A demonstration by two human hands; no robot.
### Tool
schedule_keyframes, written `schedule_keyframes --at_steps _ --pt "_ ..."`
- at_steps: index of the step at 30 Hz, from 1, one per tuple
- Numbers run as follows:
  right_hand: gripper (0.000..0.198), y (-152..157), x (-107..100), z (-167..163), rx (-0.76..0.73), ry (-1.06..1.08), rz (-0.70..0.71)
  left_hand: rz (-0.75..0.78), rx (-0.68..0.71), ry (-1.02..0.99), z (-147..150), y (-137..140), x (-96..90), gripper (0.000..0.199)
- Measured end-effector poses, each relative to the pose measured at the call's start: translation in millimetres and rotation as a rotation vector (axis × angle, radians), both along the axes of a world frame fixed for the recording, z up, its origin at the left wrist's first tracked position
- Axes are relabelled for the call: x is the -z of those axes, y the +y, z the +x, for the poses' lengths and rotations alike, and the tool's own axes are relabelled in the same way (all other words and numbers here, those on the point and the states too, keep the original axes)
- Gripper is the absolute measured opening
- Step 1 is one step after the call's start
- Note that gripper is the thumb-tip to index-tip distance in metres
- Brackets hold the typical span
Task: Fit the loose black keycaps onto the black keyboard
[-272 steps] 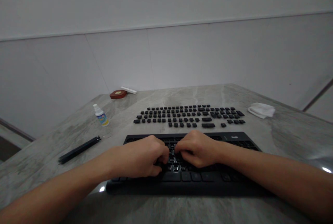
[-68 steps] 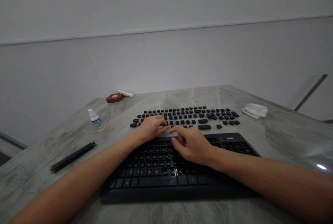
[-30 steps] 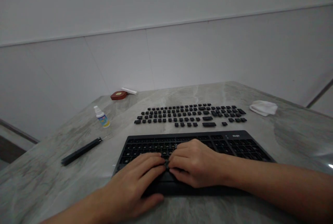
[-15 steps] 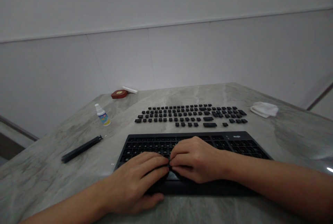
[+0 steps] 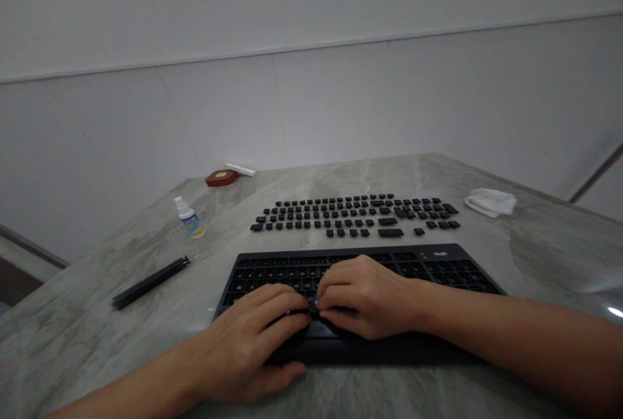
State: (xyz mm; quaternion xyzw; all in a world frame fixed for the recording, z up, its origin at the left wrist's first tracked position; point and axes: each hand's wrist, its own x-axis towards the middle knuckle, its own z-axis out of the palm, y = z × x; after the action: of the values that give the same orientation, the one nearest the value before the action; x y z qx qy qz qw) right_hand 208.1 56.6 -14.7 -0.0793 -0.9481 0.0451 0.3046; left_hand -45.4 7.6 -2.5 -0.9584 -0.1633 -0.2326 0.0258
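Note:
A black keyboard lies in front of me, many of its key positions bare of caps. My left hand rests over its lower left part, fingers stretched out flat and thumb lying near the front edge. Close beside those fingertips, my right hand is closed, thumb and fingers pinched at a small dark keycap low on the keyboard. The fingers hide most of that keycap. Beyond the keyboard, loose black keycaps are laid out in rows on the marbled table.
To the left are a long black tool with thin wire ends and a small spray bottle. A red case and a white strip lie at the back by the wall. A folded white cloth is at the right.
Both hands stay at the same place on the keyboard. The left fingertips have drawn slightly left, so a little more of the dark piece shows between the hands. The view has shifted slightly.

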Motion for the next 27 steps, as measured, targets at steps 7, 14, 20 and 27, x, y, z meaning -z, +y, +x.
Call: schedule_keyframes --at_steps 7,14,20,27 --pt "0.019 -0.5 1.2 0.2 0.026 -0.001 -0.005 0.01 0.028 0.005 -0.5 1.2 0.7 0.035" --pt "0.014 -0.8 1.1 -1.8 0.027 -0.01 -0.016 0.023 0.018 -0.006 0.5 0.3 -2.4 0.03" --pt "0.015 -0.4 1.2 -1.0 0.002 -0.012 -0.022 0.032 0.035 -0.028 0.7 0.9 -1.7 0.028" --pt "0.017 -1.8 -2.4 -1.1 -0.014 -0.001 -0.016 0.019 0.052 -0.005 -1.3 0.6 -1.4 0.027"
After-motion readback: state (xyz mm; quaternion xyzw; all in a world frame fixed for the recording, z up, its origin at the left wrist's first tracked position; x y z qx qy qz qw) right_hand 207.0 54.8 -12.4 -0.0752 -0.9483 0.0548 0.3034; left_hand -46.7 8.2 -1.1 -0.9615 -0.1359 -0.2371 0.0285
